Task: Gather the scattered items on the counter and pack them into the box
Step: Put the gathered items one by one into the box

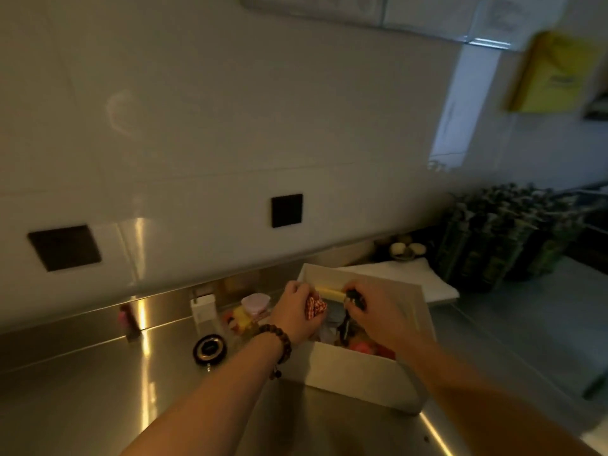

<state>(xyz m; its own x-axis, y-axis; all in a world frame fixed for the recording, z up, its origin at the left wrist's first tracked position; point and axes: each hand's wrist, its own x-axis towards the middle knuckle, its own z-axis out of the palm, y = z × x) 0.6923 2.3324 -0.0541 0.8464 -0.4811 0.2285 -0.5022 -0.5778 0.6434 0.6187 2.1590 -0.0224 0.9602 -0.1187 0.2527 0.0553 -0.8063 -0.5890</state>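
Steel bench (98,373) dimly lit, glare streaks across it. White box (358,376) set on bench near wall, contents largely hidden by hands. Left hand (296,311) curled round red-and-white patterned item (316,306), held over box. Right hand (378,311) seen pinching dark object (354,299), identity unclear. Yellow bar (330,292) partly seen between hands. Small items beside box blurred; round black item (210,349) and white block (203,309) made out.

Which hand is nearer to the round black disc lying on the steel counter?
Left. The left hand is just up and right of the round black disc; the right hand is farther right, over the white box.
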